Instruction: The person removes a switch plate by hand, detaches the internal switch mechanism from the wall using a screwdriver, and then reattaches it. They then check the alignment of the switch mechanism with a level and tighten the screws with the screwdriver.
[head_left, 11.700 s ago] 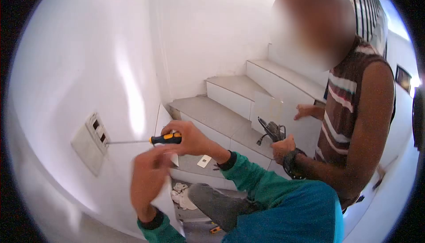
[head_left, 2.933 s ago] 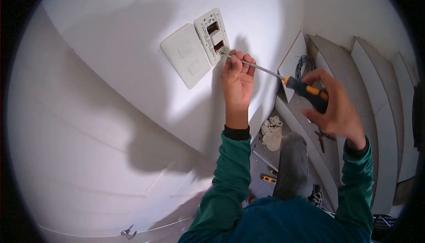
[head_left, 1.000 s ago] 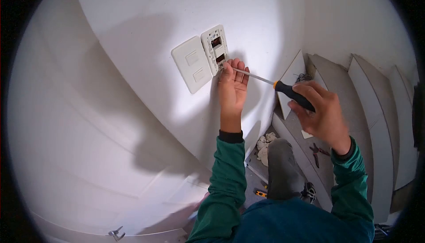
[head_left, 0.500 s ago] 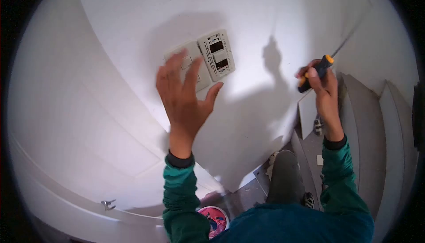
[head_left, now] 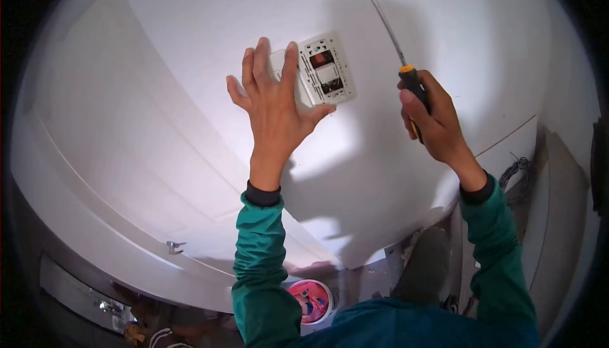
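My left hand (head_left: 273, 104) lies flat on the white wall with its fingers spread, covering most of the white cover plate (head_left: 277, 63). Just right of it is the uncovered switch frame (head_left: 327, 69), showing its inner modules. My right hand (head_left: 431, 120) is closed around the black and orange handle of a screwdriver (head_left: 406, 72), right of the frame. The metal shaft points up and away from the wall fitting, its tip out of view at the top edge.
A pink bucket (head_left: 309, 300) stands on the floor below my arms. A coil of wire (head_left: 517, 170) lies at the right by the stair edge. A small metal hook (head_left: 171, 245) sits on the lower wall ledge at the left.
My left hand has come down flat onto the cover plate. My right hand has moved toward the switch frame with the screwdriver, which still points upward. The view has shifted.
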